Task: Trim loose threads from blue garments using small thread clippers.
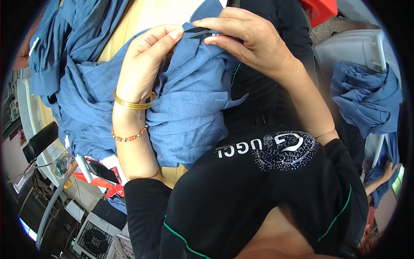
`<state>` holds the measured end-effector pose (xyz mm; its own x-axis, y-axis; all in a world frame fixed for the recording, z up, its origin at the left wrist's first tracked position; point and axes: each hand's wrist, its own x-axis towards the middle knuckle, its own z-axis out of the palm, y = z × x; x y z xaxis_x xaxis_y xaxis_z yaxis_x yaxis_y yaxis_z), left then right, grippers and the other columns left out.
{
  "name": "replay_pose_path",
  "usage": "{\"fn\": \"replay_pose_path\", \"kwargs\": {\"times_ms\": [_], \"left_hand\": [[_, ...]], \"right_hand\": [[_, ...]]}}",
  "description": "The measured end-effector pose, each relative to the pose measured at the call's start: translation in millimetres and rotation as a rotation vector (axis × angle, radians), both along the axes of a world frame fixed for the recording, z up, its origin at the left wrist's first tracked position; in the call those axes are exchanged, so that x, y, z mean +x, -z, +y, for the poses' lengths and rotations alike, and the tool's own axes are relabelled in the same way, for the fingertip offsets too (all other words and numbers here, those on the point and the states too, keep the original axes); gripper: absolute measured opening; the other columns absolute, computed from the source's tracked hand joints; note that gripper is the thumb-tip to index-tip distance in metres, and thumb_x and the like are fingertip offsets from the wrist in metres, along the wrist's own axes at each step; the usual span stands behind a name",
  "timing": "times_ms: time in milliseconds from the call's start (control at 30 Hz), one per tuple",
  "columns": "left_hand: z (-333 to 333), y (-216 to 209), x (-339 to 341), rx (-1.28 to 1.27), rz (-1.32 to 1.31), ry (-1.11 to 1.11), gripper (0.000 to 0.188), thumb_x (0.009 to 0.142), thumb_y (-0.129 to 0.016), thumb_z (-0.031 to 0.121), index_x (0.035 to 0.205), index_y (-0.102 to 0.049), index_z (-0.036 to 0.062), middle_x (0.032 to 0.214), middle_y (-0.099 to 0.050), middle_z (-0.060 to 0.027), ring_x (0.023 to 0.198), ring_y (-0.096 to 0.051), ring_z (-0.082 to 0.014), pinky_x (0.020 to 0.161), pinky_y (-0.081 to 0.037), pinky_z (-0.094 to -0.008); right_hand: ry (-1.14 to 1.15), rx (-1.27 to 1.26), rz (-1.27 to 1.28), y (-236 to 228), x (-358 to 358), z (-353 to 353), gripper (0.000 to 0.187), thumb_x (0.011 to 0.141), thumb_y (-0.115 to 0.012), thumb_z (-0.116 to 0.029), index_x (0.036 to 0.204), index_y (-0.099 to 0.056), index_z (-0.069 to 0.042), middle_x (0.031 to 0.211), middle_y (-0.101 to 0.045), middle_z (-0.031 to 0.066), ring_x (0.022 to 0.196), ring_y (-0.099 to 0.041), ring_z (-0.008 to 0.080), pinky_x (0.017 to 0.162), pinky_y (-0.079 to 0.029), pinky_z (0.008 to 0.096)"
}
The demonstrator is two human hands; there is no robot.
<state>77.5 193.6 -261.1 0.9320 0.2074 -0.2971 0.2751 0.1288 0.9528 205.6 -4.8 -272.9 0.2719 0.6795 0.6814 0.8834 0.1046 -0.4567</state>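
A blue knit garment lies bunched over the wooden table's edge and my lap, with small buttonhole-like slits along a band. My left hand is closed, pinching the garment's edge between thumb and fingers. Just to the right, my right hand is closed around small thread snips. Their thin grey blades lie against the garment edge, close to my left thumb tip. Most of the snips' handle is hidden inside my right hand.
More blue knitwear is heaped at the left on the wooden table. A translucent bin with blue garments stands at the right, near a red stool. Another person's hand touches blue cloth at far right.
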Motion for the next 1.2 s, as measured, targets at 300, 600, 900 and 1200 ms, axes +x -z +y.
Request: {"fn": "replay_pose_path", "kwargs": {"times_ms": [300, 600, 900, 1200], "left_hand": [[2, -3, -1, -0.035, -0.04, 0.032, 0.02, 0.099, -0.06, 0.018, 0.108, -0.07, 0.0034, 0.08, -0.059, 0.0094, 0.068, -0.046, 0.0012, 0.062, -0.035, -0.0146], [0, -28, -8, 0.066, -0.211, 0.116, 0.02, 0.1, -0.058, 0.015, 0.107, -0.066, -0.0024, 0.096, -0.065, 0.0019, 0.089, -0.056, -0.0034, 0.08, -0.045, -0.0183], [2, -48, -26, 0.393, -0.199, 0.176, 0.037, 0.083, -0.073, 0.001, 0.119, -0.062, -0.0014, 0.103, -0.061, 0.0006, 0.094, -0.056, -0.0065, 0.086, -0.044, -0.0207], [1, -26, -17, 0.196, -0.225, 0.024, 0.024, 0.092, -0.067, 0.012, 0.112, -0.065, -0.0009, 0.082, -0.058, 0.0046, 0.076, -0.049, -0.0014, 0.066, -0.04, -0.0172]], "right_hand": [[-0.06, -0.095, 0.45, -24, -9, -5, 0.032, 0.087, -0.073, -0.011, 0.117, -0.065, -0.001, 0.077, -0.056, 0.0054, 0.065, -0.053, 0.0159, 0.059, -0.043, 0.0283], [-0.196, -0.29, 0.814, -11, 5, 4, 0.013, 0.087, -0.075, -0.012, 0.091, -0.068, -0.002, 0.078, -0.056, -0.0061, 0.072, -0.048, 0.0005, 0.063, -0.036, 0.017], [-0.021, 0.003, 0.898, -29, 24, -5, 0.011, 0.089, -0.073, -0.015, 0.09, -0.066, -0.006, 0.07, -0.055, -0.0071, 0.055, -0.038, -0.0002, 0.05, -0.024, 0.0185], [0.052, 0.007, 0.907, -29, 25, -2, 0.01, 0.089, -0.073, -0.012, 0.088, -0.066, -0.004, 0.068, -0.054, -0.0073, 0.053, -0.037, -0.0009, 0.048, -0.022, 0.0174]]}}
